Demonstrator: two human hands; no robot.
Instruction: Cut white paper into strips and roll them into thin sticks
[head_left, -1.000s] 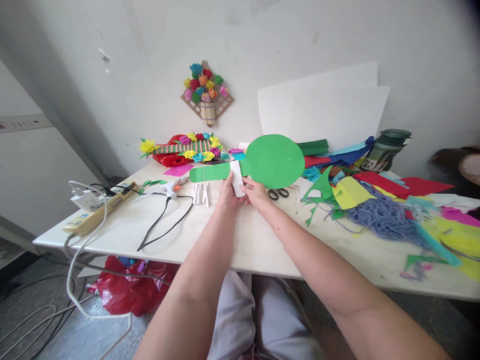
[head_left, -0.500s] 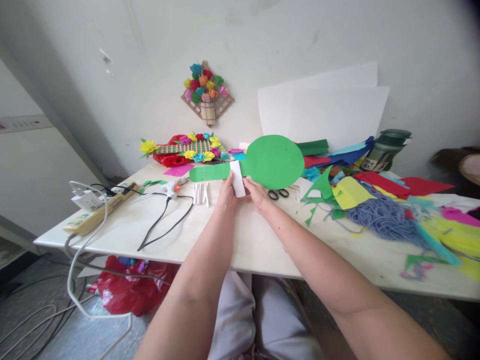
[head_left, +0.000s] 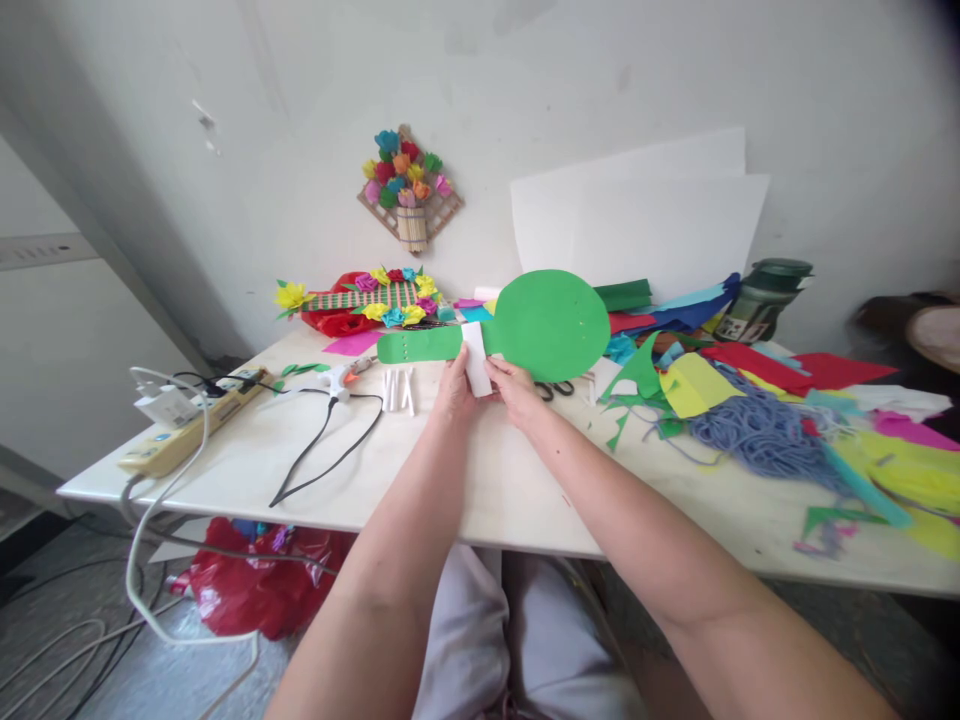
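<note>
A green paddle-shaped cutout [head_left: 553, 325], round at the right with a long neck to the left, is held up above the table. A white strip [head_left: 475, 360] crosses its neck at a slant. My left hand [head_left: 455, 387] grips the strip's left edge at the neck, thumb on the front. On the other side my right hand [head_left: 512, 387] pinches the neck and the strip's lower right edge. Fingers behind the cutout are hidden. Black-handled scissors [head_left: 556, 389] lie partly covered behind my right hand. White sticks [head_left: 397, 391] and a glue gun [head_left: 341, 381] rest to the left.
A power strip [head_left: 196, 424] with cords sits on the table's left. Blue-grey yarn [head_left: 757, 432], coloured scraps [head_left: 701, 385] and a dark green bottle [head_left: 765, 298] crowd the right. A flower-covered guitar shape [head_left: 367, 297] stands at the back. Below hangs a red bag [head_left: 251, 580].
The view has shifted slightly, moving the background a little left. Both hands keep their hold on the green cutout and white strip, with hardly any movement.
</note>
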